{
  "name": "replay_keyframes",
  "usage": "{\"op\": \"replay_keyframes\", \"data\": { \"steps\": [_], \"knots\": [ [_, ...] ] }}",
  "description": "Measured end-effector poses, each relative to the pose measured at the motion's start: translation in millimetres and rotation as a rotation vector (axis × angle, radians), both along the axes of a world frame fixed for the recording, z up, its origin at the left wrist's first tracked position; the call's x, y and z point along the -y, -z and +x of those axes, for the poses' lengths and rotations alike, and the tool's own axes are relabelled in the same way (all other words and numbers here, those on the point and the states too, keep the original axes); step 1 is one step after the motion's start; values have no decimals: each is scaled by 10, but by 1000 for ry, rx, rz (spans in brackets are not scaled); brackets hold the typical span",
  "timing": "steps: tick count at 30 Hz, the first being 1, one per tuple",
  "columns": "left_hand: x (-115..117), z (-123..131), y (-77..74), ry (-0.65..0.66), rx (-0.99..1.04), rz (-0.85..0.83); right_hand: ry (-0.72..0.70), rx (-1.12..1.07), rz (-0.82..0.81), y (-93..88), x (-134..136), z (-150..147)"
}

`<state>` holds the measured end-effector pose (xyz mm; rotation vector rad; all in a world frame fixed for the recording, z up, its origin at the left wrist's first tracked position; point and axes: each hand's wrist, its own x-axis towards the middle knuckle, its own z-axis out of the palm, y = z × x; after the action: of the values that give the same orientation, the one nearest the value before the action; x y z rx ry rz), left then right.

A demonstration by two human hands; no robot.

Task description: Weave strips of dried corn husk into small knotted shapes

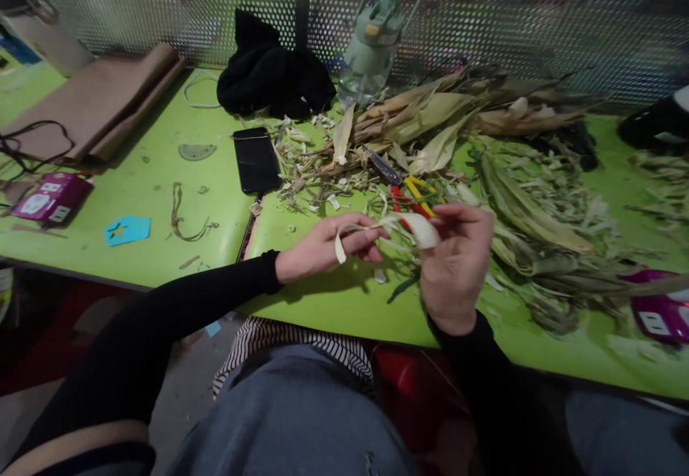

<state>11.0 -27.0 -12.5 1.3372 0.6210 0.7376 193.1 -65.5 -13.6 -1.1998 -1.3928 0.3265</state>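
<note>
Both my hands hold a pale strip of corn husk (414, 228) above the green table (161, 196). My left hand (328, 245) pinches the thin curled end of the strip, fingers closed. My right hand (457, 260) grips the wider folded end, fingers wrapped round it. Just behind my hands lie scissors (398, 182) with red and yellow handles. A heap of dried corn husks (457, 113) spreads across the table beyond them.
A black phone (256, 160) lies left of the husks, a black cloth (274, 74) and a pale green bottle (377, 38) behind it. Brown paper (97, 103), a purple box (51, 197) and a blue star cutout (126, 230) sit at left. Another purple box (659, 311) is at right.
</note>
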Motion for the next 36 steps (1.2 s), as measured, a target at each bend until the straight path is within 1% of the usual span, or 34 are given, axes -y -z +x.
{"op": "replay_keyframes", "data": {
  "steps": [1, 2, 3, 4, 5, 6, 8, 11, 13, 18, 21, 25, 29, 31, 32, 34, 36],
  "knots": [
    [-6, 14, 15, -58, 58, -73, 25, 26, 74, 11, 4, -6],
    [-12, 27, 30, -109, 103, -130, 8, 83, 102, 20, 8, -18],
    [-17, 38, 45, -151, 140, -175, -66, 181, 67, 26, 14, -36],
    [-19, 47, 57, -175, 168, -212, -154, 288, -6, 30, 18, -60],
    [-18, 53, 66, -178, 191, -244, -229, 375, -86, 35, 22, -86],
    [-13, 58, 70, -169, 211, -268, -265, 417, -151, 40, 24, -111],
    [6, 62, 69, -136, 238, -286, -286, 387, -267, 53, 25, -151],
    [34, 63, 54, -111, 261, -264, -351, 222, -425, 68, 20, -169],
    [42, 61, 45, -106, 270, -255, -389, 163, -477, 66, 15, -161],
    [41, 44, 42, -63, 272, -243, -474, 224, -457, 16, -1, -131],
    [46, 30, 37, -44, 261, -248, -528, 276, -405, -15, -10, -112],
    [60, 17, 19, -22, 261, -251, -559, 342, -321, -25, -17, -95],
    [41, 0, 2, -4, 246, -242, -588, 386, -283, -18, 1, -82],
    [7, -21, -18, -10, 222, -216, -537, 378, -244, -24, 18, -62],
    [-13, -35, -32, -11, 200, -193, -472, 356, -197, -31, 23, -47],
    [-48, -58, -63, 21, 129, -155, -278, 301, -68, -45, 20, -14],
    [-65, -69, -85, 53, 76, -133, -118, 321, 7, -54, -3, 14]
  ]
}}
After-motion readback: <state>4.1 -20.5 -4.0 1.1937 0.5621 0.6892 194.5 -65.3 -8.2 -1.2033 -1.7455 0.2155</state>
